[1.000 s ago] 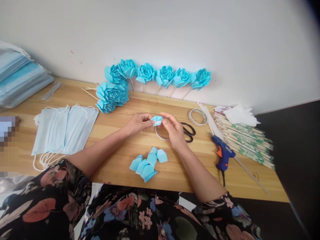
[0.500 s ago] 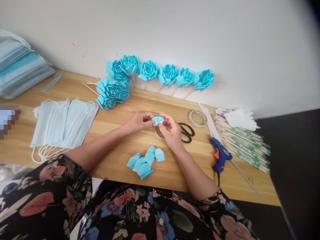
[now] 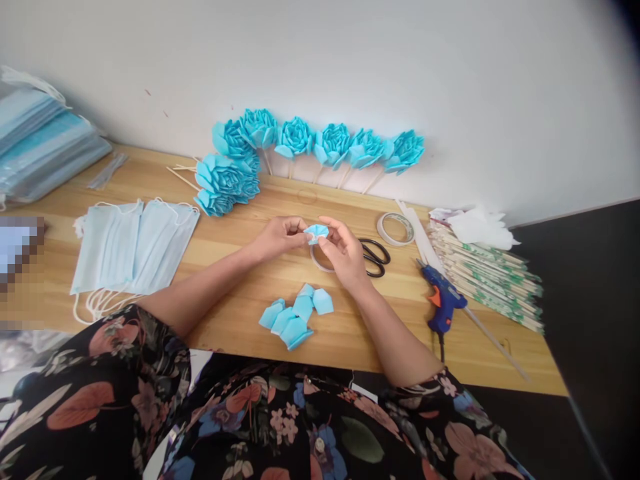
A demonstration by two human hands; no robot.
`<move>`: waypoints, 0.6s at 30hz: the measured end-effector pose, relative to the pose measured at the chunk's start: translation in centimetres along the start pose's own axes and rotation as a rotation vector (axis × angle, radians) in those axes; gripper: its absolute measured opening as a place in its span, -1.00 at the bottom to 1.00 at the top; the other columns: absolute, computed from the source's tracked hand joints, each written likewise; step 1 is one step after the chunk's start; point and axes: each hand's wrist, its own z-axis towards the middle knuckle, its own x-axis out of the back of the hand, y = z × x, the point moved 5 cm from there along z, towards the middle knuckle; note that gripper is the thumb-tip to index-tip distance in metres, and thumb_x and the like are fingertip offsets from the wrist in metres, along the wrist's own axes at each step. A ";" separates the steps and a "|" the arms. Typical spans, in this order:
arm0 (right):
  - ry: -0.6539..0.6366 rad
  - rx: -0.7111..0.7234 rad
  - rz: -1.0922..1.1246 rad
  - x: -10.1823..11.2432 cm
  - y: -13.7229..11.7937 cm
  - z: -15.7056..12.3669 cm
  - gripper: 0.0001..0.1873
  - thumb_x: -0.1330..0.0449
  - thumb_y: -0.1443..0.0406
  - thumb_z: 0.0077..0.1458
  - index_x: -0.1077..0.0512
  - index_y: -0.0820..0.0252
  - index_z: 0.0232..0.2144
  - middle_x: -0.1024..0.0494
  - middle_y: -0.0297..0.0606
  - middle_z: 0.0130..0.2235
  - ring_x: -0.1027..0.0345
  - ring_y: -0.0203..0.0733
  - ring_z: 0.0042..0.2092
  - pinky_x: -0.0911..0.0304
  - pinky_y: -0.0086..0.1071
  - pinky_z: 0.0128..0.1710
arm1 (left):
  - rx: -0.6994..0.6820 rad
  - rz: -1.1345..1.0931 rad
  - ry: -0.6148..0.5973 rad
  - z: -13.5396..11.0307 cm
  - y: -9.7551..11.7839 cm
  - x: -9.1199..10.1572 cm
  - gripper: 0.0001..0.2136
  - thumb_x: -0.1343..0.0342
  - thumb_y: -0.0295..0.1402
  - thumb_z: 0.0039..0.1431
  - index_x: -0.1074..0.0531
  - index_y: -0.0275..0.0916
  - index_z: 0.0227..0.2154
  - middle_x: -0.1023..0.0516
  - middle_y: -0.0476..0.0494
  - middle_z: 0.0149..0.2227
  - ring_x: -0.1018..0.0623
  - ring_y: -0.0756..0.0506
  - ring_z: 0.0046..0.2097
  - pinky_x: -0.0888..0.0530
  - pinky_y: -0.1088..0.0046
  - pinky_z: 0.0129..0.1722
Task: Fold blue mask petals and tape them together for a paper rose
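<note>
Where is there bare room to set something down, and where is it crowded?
Mostly bare tabletop lies between the row of blue flowers and the left hand and right hand; another patch lies between the right forearm and the glue gun. The right side is crowded: glue gun, white strips and wrapped sticks lie close together.

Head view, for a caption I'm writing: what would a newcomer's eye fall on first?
Bright blue flowers at the back of the table come first. Next, the left hand and right hand hold a small folded blue piece near the middle. The dark blue glue gun lies at the right.
</note>
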 end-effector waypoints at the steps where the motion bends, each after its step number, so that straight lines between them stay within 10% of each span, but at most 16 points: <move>1: -0.003 -0.007 -0.004 -0.1 0.0 0.0 -0.56 -0.22 0.14 0.13 -0.40 0.05 0.06 -0.57 -0.26 -0.20 -0.47 -0.10 -0.15 -0.41 -0.18 -0.07 | -0.002 -0.002 -0.004 0.0 0.0 -0.1 -0.66 -0.34 -0.12 -0.06 -0.39 -0.28 -0.50 -0.29 0.07 -0.58 -0.21 0.08 -0.51 -0.09 0.52 -0.49; 18: 0.046 0.050 -0.113 0.3 -0.1 0.1 -0.55 -0.21 0.21 0.10 -0.40 0.08 0.06 -0.59 -0.27 -0.20 -0.47 -0.16 -0.20 -0.40 -0.23 -0.09 | 0.016 -0.079 -0.147 0.1 0.2 0.0 -0.70 -0.29 -0.14 0.03 -0.52 -0.29 -0.32 -0.53 -0.07 -0.45 -0.44 0.02 -0.44 -0.35 0.51 -0.44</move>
